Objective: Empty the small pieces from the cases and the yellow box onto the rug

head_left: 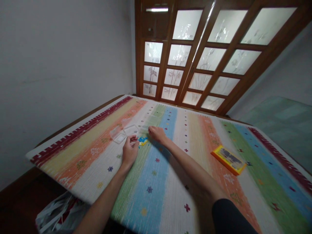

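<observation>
A small heap of blue, yellow and white plastic pieces (142,141) lies on the striped tablecloth (156,182). My left hand (130,150) rests at the left side of the heap, its fingers curled in; whatever they may hold is too small to make out. Just beyond the heap, to the right, my right hand (156,134) is closed with its fingers pressed together, and its contents are hidden. Behind my left hand stands an open clear plastic case (120,138), with another clear tray-like part (131,130) beside it.
A yellow box with a dark picture (229,159) lies on the right of the table. White plastic bags (57,213) sit below the near left edge. Wooden doors with frosted panes (181,55) stand behind the table, and a grey wall (73,58) borders the left.
</observation>
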`<state>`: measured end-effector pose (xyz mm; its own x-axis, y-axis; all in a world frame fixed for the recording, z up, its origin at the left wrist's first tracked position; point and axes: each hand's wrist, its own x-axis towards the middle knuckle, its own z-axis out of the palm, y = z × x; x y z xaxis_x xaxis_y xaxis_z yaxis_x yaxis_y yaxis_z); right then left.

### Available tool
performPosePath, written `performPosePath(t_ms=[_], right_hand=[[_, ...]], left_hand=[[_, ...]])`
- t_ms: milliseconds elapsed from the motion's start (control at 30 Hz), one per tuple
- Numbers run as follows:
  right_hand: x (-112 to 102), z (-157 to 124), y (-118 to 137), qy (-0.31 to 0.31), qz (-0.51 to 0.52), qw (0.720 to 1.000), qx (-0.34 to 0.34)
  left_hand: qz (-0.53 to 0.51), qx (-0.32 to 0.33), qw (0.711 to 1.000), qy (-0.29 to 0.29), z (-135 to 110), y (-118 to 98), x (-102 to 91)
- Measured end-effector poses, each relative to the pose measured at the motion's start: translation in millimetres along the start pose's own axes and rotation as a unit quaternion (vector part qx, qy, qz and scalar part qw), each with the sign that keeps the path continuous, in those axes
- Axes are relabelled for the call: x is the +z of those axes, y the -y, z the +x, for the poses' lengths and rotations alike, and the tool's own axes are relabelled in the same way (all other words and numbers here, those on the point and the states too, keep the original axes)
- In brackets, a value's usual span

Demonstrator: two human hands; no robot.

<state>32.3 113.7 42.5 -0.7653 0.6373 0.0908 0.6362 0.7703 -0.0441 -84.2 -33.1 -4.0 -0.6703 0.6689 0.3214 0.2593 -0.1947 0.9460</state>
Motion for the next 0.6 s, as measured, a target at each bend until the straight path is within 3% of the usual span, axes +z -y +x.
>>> performPosePath(t_ms=[333,600], right_hand=[[10.0,23.8,-0.9,0.021,0.008,1.000,0.011],[-0.9,6.7,-8.9,-0.014,0.033,0.999,0.030]], left_hand=[[0.091,0.069,0.993,0.004,1.8,2.5,-4.1],[0.246,0.173,0.951,0.071,-0.7,6.6,-6.8]])
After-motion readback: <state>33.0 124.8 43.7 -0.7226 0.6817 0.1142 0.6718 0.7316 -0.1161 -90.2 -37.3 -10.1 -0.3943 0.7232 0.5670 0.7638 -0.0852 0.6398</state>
